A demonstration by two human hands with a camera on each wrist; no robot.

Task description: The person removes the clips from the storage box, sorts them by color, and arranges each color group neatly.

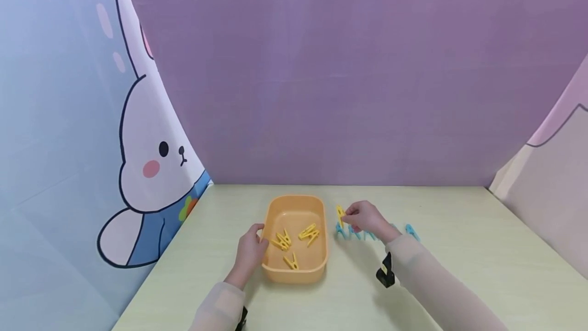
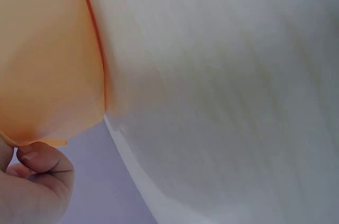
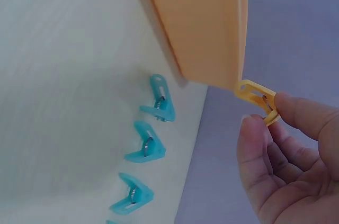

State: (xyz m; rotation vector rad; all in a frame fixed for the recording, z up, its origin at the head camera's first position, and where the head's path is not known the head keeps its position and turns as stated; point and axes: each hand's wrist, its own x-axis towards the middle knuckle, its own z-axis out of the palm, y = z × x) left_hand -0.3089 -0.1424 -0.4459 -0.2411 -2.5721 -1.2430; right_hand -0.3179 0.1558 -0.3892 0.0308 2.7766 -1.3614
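Beside the orange tub (image 1: 294, 276), which the left grip (image 1: 250, 247) holds, the right grip (image 1: 365, 216) pinches a yellow clothespin (image 1: 340, 212), apparently mid-transfer, likely needing a controlled release next.

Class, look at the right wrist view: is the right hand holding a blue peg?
No, the right hand pinches a yellow peg, while the blue pegs lie apart on the table.

We face a faintly creased purple wall (image 1: 349, 75), perhaps cloth, behind a pale yellow-green table (image 1: 468, 229); at left, a light-blue panel (image 1: 50, 142) with a white cartoon rabbit (image 1: 142, 132); at right, a pink-and-whitish panel (image 1: 556, 193).
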